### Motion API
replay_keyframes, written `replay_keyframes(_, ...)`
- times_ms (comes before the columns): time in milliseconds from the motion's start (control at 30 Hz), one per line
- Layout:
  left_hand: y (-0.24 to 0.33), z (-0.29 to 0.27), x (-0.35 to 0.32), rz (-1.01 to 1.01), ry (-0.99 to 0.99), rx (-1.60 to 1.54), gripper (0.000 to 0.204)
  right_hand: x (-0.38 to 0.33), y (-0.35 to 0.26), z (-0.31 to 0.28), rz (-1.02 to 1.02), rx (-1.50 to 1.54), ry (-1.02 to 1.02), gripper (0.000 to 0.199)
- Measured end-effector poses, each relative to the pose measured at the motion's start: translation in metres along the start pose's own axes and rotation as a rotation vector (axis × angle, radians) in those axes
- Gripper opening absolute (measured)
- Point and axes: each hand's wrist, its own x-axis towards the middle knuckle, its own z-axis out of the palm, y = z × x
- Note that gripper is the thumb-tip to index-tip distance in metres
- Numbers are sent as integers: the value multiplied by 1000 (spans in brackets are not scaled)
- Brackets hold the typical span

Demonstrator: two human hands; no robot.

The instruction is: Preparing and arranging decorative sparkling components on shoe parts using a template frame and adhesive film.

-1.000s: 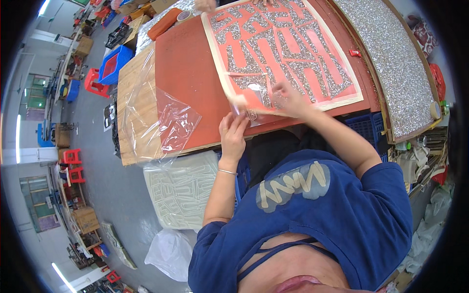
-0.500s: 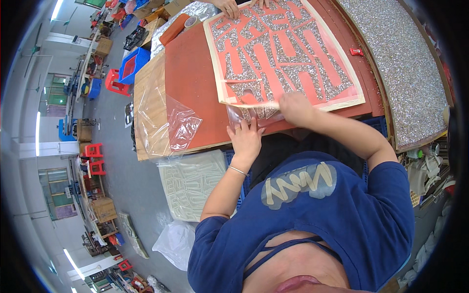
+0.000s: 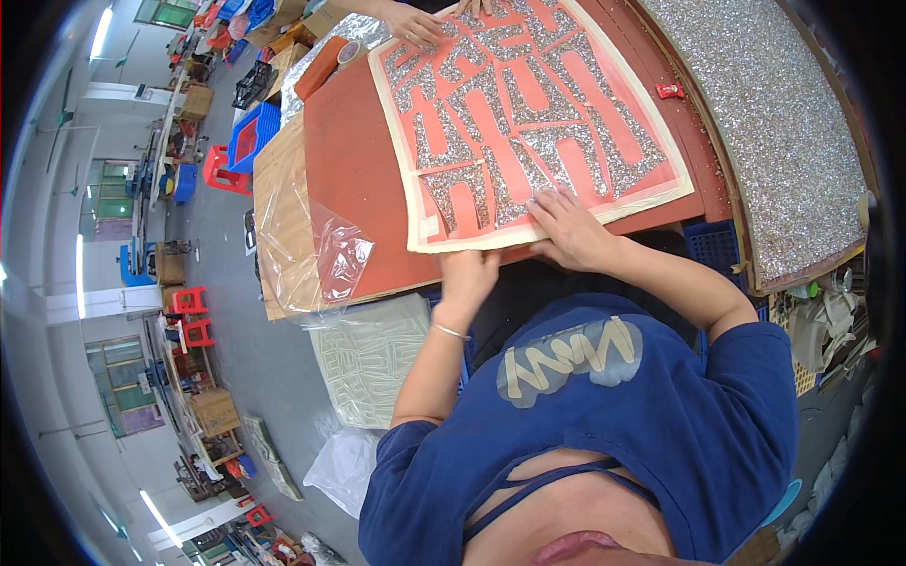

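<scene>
— Where is the glitter-lettered sheet point(image 3: 528, 123) lying?
— On the red tabletop point(image 3: 354, 179); the right hand point(image 3: 571, 231) is pressing open fingers flat on its near edge, the left hand point(image 3: 469, 274) is pinching that edge.

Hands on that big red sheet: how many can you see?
3. The left hand grips the sheet's near edge, the right hand presses beside it, and another person's hand rests at the far corner. Others may be hidden.
</scene>
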Motion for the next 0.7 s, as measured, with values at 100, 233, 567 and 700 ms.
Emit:
replay_keyframes(100,14,24,6,20,40,-84,30,5,9,-10,-41,236,-173,40)
replay_keyframes(233,34,46,9,58,102,-105,30,31,36,4,52,160,-71,27)
replay_keyframes(567,39,57,0,86,84,-126,35,77,40,21,-251,-343,-488,17)
replay_keyframes(700,39,55,3,111,113,-121,31,86,35,26,-235,-348,-567,16)
